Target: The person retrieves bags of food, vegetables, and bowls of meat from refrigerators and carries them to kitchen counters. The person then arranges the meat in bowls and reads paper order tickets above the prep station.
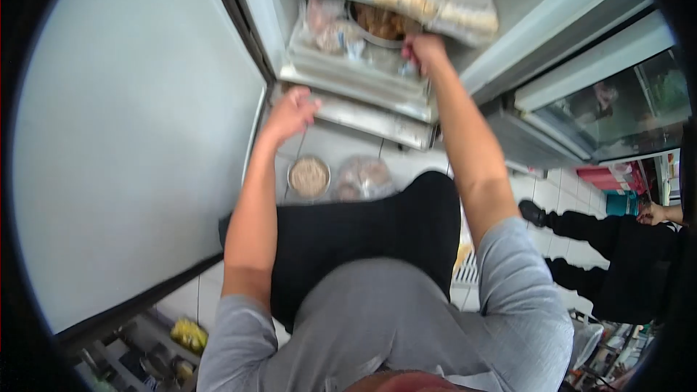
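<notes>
our left hand (292, 113) hung half-spread; we couldn't tell whether our right hand (425, 52) pinched the round grey metal bowl (379, 41).

Your right hand (423, 52) reaches into the open refrigerator (534, 18), at the rim of a bowl of brown food (381, 23); whether it grips is unclear. Your left hand (292, 112), loosely curled, is near the lower ledge (356, 116). A bowl of pale food (308, 176) and a clear plastic bag (363, 176) sit on the tiled floor (330, 138). Another person (628, 258) is to your right.
</notes>
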A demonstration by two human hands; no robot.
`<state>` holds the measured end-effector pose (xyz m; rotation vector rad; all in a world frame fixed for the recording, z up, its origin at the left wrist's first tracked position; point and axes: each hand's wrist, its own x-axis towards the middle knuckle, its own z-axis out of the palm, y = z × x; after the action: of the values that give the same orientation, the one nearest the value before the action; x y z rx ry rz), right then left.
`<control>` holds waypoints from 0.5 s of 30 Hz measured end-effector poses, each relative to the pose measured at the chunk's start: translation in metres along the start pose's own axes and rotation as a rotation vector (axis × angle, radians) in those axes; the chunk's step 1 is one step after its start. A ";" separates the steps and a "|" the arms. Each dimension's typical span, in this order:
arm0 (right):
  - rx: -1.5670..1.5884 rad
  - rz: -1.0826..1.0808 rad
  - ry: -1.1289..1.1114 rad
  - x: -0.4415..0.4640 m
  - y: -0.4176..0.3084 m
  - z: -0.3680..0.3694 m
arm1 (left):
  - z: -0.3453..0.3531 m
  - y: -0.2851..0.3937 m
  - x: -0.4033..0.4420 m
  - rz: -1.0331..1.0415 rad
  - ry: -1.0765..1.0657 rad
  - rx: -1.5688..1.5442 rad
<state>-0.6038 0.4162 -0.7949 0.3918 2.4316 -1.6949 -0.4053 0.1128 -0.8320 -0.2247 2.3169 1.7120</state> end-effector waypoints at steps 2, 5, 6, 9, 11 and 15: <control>-0.295 -0.001 -0.027 -0.026 -0.013 -0.012 | -0.004 -0.023 0.008 0.118 0.090 0.169; -0.218 -0.532 0.284 -0.068 0.006 -0.008 | -0.011 -0.017 -0.007 0.080 0.086 0.316; -0.199 -0.723 0.408 -0.093 0.013 -0.004 | -0.014 -0.016 -0.011 0.068 0.074 0.332; -0.199 -0.527 0.055 -0.139 0.113 0.019 | -0.013 -0.006 -0.029 0.060 0.093 0.356; -0.620 -0.195 -0.210 -0.176 0.180 0.046 | -0.012 -0.002 -0.035 0.066 0.079 0.435; -1.069 0.210 -0.558 -0.258 0.260 0.081 | -0.001 0.004 -0.037 0.082 0.067 0.528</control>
<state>-0.2820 0.3929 -0.9865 0.0017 2.3187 -0.2092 -0.3711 0.1119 -0.8169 -0.0858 2.7559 1.0740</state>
